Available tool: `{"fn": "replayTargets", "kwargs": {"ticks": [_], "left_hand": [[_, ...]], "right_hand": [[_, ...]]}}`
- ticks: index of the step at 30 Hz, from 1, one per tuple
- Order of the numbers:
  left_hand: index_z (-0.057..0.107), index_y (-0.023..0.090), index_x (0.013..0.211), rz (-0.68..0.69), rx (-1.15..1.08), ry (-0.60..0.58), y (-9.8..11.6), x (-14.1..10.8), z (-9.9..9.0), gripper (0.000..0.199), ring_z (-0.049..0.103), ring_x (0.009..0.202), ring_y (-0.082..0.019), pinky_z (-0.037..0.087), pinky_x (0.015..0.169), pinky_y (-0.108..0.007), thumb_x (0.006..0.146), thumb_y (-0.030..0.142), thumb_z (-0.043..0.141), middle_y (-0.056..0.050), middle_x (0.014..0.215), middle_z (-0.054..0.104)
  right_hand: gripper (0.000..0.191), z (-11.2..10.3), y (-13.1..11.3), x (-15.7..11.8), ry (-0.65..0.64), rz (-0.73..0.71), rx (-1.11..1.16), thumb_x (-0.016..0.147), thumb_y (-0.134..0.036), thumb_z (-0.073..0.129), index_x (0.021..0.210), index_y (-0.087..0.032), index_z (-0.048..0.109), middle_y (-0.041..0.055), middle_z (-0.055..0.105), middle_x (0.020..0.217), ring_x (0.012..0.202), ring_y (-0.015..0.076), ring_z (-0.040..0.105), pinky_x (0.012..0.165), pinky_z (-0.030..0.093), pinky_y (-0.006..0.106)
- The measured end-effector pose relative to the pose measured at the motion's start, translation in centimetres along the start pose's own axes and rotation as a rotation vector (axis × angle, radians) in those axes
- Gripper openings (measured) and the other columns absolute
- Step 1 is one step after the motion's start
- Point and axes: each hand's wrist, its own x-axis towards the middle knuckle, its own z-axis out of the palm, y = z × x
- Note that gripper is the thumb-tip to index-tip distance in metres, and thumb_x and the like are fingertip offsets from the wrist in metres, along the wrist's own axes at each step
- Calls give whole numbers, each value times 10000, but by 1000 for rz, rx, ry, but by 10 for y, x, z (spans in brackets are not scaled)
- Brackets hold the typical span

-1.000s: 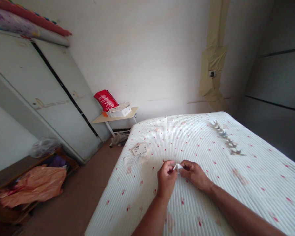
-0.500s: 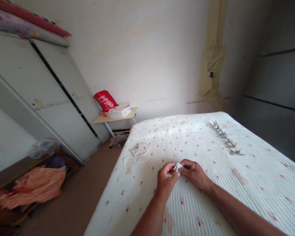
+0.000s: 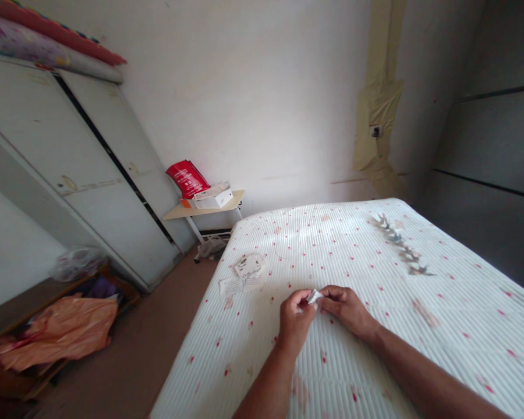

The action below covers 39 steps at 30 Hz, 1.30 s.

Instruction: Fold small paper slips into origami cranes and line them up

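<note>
A small folded piece of paper [image 3: 314, 296], whitish with sharp creases, is pinched between the thumb and fingers of my left hand [image 3: 296, 317]. My right hand [image 3: 346, 308] meets it from the other side, its thumb and fingers closed at the paper's right edge. Both hands are low over the white, red-dotted quilted bed cover [image 3: 332, 361]. Left of them lie several flat pieces of printed paper [image 3: 248, 267], partly overlapping. To the far right a row of small folded paper figures [image 3: 402, 244], like birds, runs diagonally along the bed.
A small table [image 3: 236, 202] with a red bag [image 3: 187, 177] and a white box [image 3: 213, 199] stands beyond the bed's left corner. Grey cabinets [image 3: 109, 151] line the left side. An orange cloth or bag [image 3: 65, 331] lies on a low wooden piece at lower left.
The folded paper has turned a little and shifted slightly left between my fingers. My right fingertips have drawn back slightly along its edge. Everything else is unchanged.
</note>
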Motion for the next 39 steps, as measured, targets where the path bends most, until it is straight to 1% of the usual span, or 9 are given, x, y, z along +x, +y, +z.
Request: {"fn": "replayTargets", "kwargs": {"ticks": [11,16,19,22,25,29,32,35,39], "left_hand": [[659,117,871,0,-32,-4,-5,1,0,231,543,669,-131,425,634,-214,667,162,562,-27,739,644],[659,121,845,4,-32,-5,-5,1,0,206,548,673,-133,424,634,-213,670,169,560,-25,736,645],[662,123,845,-7,-18,-5,-4,1,0,210,550,669,-133,426,636,-215,667,163,557,-22,730,644],[665,126,857,0,2,-12,-3,1,0,225,559,689,-141,430,648,-219,664,156,553,-27,744,651],[671,125,836,6,20,-11,-1,1,-1,216,563,694,-146,431,650,-221,655,158,558,-28,736,653],[664,124,860,-2,-13,-4,1,1,-2,234,569,700,-145,435,660,-224,653,156,562,-33,756,658],[645,125,910,4,-104,-10,1,1,-2,268,578,719,-145,439,670,-227,655,156,567,-40,793,662],[628,113,912,-38,-197,3,2,2,-1,276,578,695,-140,441,652,-226,646,175,591,-39,766,655],[607,102,953,-90,-214,-8,4,3,0,332,549,631,-120,422,606,-215,629,171,610,-23,706,631]], "right_hand": [[253,1,1,1,-9,-27,-21,715,-411,625,705,-160,592,-28,534,571,531,101,458,510,341,222],[239,1,4,2,-8,-57,6,720,-401,621,726,-178,534,-39,509,583,531,97,442,503,333,220],[234,1,3,2,17,-82,0,706,-369,636,801,-192,516,-49,488,618,522,88,415,489,324,214],[249,1,2,2,32,-86,-30,712,-366,633,856,-191,528,-60,448,601,509,82,376,472,295,210],[237,0,4,2,-3,-79,-35,721,-393,625,767,-175,541,-60,424,584,514,78,359,474,274,212],[296,-2,4,3,-26,-51,-48,697,-429,639,661,-172,497,-68,386,552,501,69,324,469,244,213],[332,-2,-2,2,-41,-25,-48,681,-461,638,631,-176,476,-69,376,534,489,67,313,465,239,215],[369,-2,-5,2,-36,19,-50,645,-509,645,615,-182,476,-68,384,509,470,70,322,454,245,218],[383,-3,-2,3,-11,37,-43,638,-534,642,623,-178,500,-61,426,492,457,74,351,453,273,217]]}}
